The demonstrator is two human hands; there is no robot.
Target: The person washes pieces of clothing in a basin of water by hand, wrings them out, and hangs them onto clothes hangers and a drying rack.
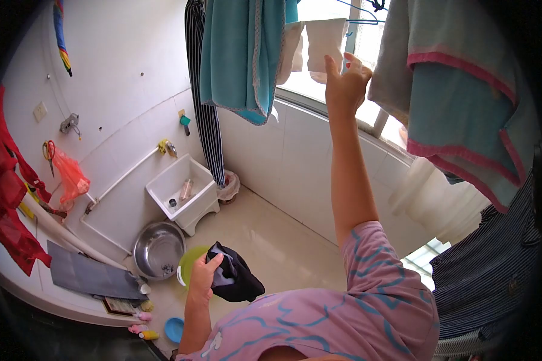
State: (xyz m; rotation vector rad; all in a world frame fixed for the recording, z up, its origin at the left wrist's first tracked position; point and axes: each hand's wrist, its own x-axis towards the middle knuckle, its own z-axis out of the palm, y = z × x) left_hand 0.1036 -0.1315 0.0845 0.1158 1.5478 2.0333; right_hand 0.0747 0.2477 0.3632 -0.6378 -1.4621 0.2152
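My left hand [205, 278] is closed on a bundle of black cloth [239, 279] with a grey inner part, low in front of my body. Raised toward the window, my right hand [348, 84] has its thumb and fingers apart, beside a small white cloth [325, 45] that hangs from a blue hanger [367, 21]. Whether the fingertips touch that cloth is not clear. A teal towel [238, 60] hangs to the left of it, and a teal and pink towel [457, 114] to the right.
A white sink [206, 191] stands by the wall, with a metal basin [159, 249] and a green basin [193, 265] on the floor near it. Striped dark clothing hangs on the right [488, 265]. Red cloth [6, 180] hangs at the far left.
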